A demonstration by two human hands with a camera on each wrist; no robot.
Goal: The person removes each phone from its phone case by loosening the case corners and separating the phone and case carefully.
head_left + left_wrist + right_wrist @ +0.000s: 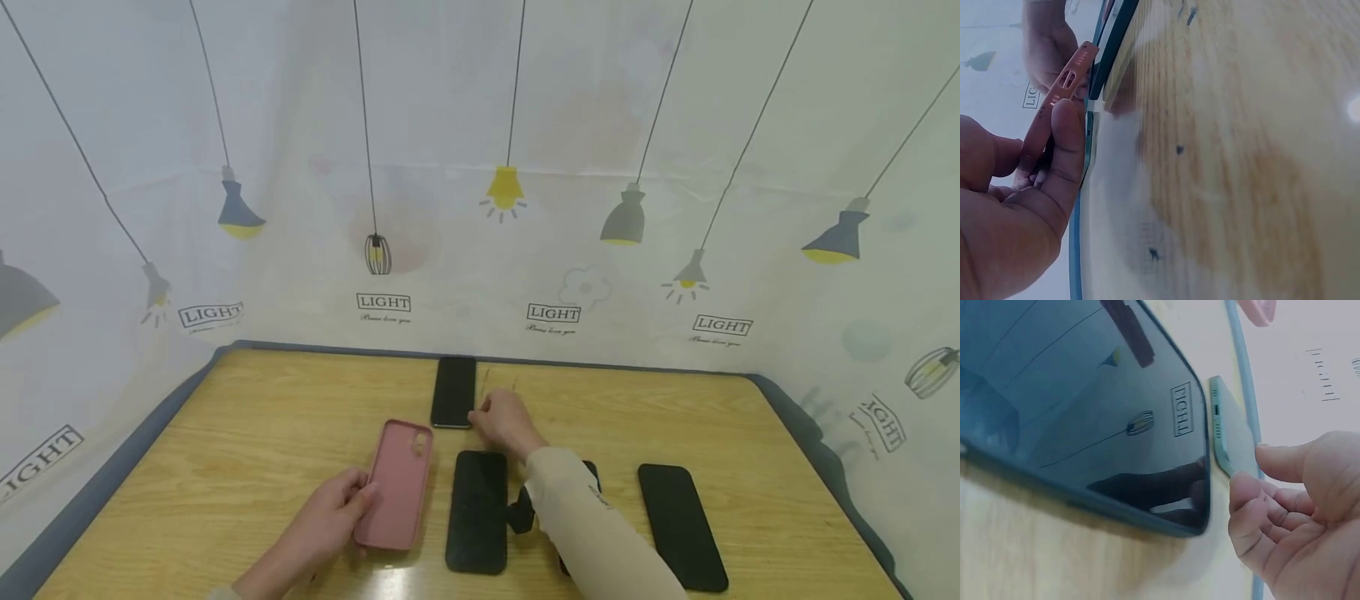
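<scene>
My left hand [330,508] grips a pink phone case [397,487] by its lower left side, holding it tilted with the camera cutout at the top. In the left wrist view, the thumb and fingers pinch the case [1060,100] near its edge with the port slots. Toward the back of the table lies a dark-screened phone [453,392]. My right hand [510,419] is at that phone's near right corner, fingers loosely bent. The right wrist view shows thumb and fingertips apart beside the phone's pale green edge [1219,425]; whether they touch it is unclear.
A larger black phone [477,512] lies between the hands. Another dark device [591,471] is mostly hidden under the right sleeve [592,525]. At the right lies a black phone-shaped slab [682,525]. A lamp-printed curtain [465,275] borders the wooden table [247,433].
</scene>
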